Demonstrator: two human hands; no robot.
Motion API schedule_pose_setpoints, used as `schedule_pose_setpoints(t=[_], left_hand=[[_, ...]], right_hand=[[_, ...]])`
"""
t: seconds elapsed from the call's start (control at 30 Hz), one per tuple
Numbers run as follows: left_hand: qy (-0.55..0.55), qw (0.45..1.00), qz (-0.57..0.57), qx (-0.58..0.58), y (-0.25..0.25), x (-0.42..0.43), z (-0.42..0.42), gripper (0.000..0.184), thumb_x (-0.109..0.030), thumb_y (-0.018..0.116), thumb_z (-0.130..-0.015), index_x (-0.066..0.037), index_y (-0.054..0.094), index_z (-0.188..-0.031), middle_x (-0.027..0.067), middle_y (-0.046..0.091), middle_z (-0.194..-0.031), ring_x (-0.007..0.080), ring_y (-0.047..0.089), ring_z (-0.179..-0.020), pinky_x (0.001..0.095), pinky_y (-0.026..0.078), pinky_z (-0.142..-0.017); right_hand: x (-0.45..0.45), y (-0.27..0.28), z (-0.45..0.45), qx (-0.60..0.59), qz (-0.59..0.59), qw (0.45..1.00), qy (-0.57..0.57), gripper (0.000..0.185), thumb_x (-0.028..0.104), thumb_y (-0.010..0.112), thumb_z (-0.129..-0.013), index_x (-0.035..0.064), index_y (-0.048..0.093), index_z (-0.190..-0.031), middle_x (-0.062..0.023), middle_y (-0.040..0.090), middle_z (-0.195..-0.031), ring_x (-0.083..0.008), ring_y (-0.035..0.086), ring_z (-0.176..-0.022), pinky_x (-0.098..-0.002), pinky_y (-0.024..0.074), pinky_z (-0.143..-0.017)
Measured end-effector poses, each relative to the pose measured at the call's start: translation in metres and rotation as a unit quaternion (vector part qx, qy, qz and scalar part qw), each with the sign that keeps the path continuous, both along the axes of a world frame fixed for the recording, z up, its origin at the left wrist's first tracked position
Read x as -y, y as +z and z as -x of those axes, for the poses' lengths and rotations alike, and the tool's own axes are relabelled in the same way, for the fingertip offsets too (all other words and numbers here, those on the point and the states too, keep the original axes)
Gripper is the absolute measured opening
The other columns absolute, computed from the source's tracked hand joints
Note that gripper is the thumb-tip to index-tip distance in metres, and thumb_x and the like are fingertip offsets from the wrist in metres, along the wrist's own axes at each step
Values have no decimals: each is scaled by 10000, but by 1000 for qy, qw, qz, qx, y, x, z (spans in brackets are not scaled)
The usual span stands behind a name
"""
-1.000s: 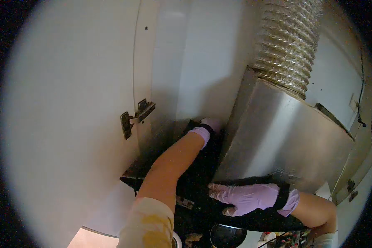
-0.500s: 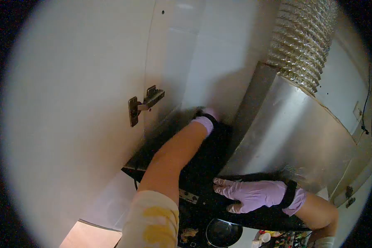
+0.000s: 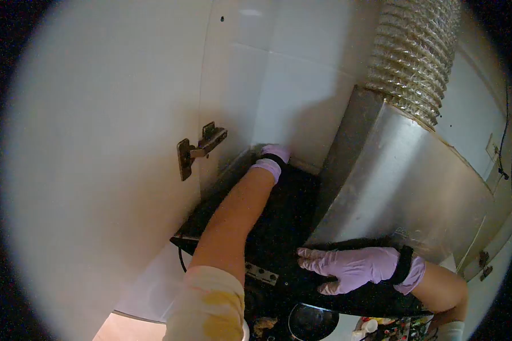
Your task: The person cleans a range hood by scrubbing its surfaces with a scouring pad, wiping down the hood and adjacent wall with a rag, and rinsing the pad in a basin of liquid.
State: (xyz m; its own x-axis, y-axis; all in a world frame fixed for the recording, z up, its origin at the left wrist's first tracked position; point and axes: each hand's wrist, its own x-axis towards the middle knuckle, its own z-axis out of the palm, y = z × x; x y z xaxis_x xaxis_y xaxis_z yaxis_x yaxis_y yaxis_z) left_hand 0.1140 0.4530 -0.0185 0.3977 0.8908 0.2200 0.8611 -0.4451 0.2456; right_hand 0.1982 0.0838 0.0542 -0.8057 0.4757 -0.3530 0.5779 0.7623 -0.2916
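Note:
In a pink glove with a black wrist band, my left hand (image 3: 276, 154) reaches to the back corner of the dark top of the range hood (image 3: 287, 210), close to the wall. Its fingers are hidden, so whatever it may hold does not show. My right hand (image 3: 350, 268), gloved the same way, lies palm down on the hood's front part with fingers stretched out and thumb apart. Dark smudges mark the fingertips. Beside it rises the hood's metal duct cover (image 3: 398, 182).
A ribbed foil duct (image 3: 415, 57) runs up from the metal cover. At left is a white cabinet panel (image 3: 108, 113) with a metal hinge (image 3: 202, 149) sticking out. Below are a dark pan (image 3: 313, 322) and several small items. A cable (image 3: 502, 148) hangs at right.
My left hand has shifted slightly left along the back edge and shows more clearly. My right hand rests in about the same place. The view has moved a little.

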Motion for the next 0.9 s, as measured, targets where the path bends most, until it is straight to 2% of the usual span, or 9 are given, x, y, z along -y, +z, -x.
schedule_pose_setpoints(t=[0.17,0.23,0.33,0.43,0.57,0.63,0.77,0.83,0.9], left_hand=[[-26,995,2,-95,5,-2,-10,337,-273,440,-866,-95,583,-1114,181,564,-1122,430,528,-1004,634,382,-774],[-48,998,-34,-18,13,21,-7,334,-273,458,-861,-102,575,-1124,154,566,-1135,394,532,-1026,596,398,-796],[-72,995,-35,58,15,35,-21,337,-277,470,-856,-115,568,-1135,127,579,-1122,371,538,-1036,541,415,-821],[-45,995,14,87,18,34,-27,338,-274,455,-859,-121,567,-1138,113,564,-1149,369,518,-1065,504,410,-858],[-42,997,45,52,18,27,-28,355,-312,441,-863,-134,566,-1143,129,531,-1187,382,483,-1090,514,387,-876],[52,993,62,86,0,-3,-44,366,-334,427,-872,-138,565,-1148,151,504,-1213,389,460,-1091,514,371,-879],[12,998,49,41,-10,-40,-18,376,-349,428,-871,-145,564,-1155,179,488,-1223,414,433,-1107,557,346,-879],[77,996,-45,28,-10,-34,-1,379,-398,435,-855,-146,601,-1084,108,606,-1084,323,579,-994,469,466,-815],[62,998,-13,-3,23,8,7,357,-344,440,-861,-142,587,-1115,118,571,-1142,319,556,-1033,469,451,-833]], right_hand=[[3,0,1,3,-2,1000,-8,641,253,514,-827,-128,266,-1279,-303,213,-1367,-356,155,-1319,-360,177,-1086],[0,-2,1,1,-42,999,20,645,274,527,-810,-107,302,-1279,-284,263,-1358,-328,215,-1308,-351,190,-1087],[-3,-2,0,3,-7,1000,17,649,233,514,-816,-136,252,-1281,-295,210,-1372,-351,152,-1322,-354,171,-1089],[0,-4,2,29,-16,999,8,655,242,514,-819,-134,247,-1285,-294,199,-1378,-349,158,-1320,-353,170,-1089],[-1,-3,1,14,-15,1000,18,672,242,519,-819,-131,227,-1295,-299,189,-1379,-348,160,-1320,-353,167,-1090],[-1,0,2,28,-14,999,22,685,253,519,-822,-127,215,-1303,-302,186,-1379,-347,155,-1321,-355,168,-1089],[6,6,3,8,-40,999,-14,661,263,536,-794,-108,290,-1283,-294,279,-1344,-339,232,-1298,-364,211,-1080],[1,-3,0,9,-53,998,11,659,260,527,-799,-111,283,-1285,-299,256,-1353,-344,226,-1299,-360,208,-1080],[0,-10,-5,-8,-61,998,17,660,257,524,-798,-112,278,-1286,-298,249,-1356,-343,226,-1299,-356,205,-1082]])
